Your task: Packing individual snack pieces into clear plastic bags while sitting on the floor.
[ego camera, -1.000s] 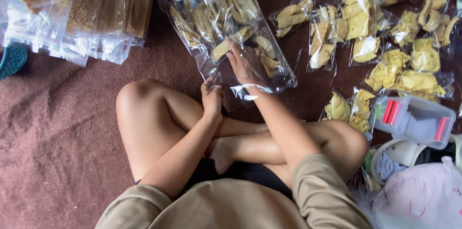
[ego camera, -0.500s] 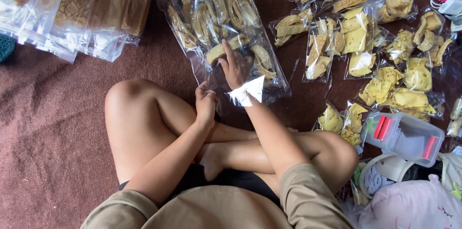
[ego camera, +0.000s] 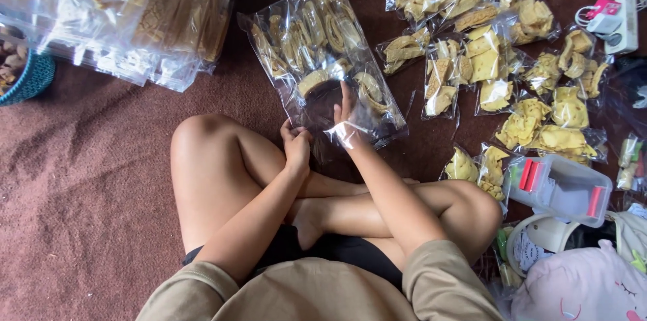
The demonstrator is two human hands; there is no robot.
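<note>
Carpet: a brown-red carpet covers the floor and carries everything; the person sits cross-legged on it.
Landmark: a large clear bag of snack packets lies flat on the carpet just ahead of the person's knees, its long side tilted to the upper left.
Stacked bags: a pile of clear flat bags lies to the left of the large bag, near it but apart.
Small packets: many small clear packets of yellow chips are spread to the right of the large bag, some overlapping.
Plastic box: a clear box with red clips stands to the lower right of the large bag, beyond the right knee.
Basket: a teal basket sits far left of the large bag, at the frame edge.
Right hand: the right hand lies on the near end of the large bag, fingers stretched out flat, with a strip of clear tape at the wrist.
Left hand: the left hand is curled at the near edge of the large bag, fingers pinching the plastic there.
</note>
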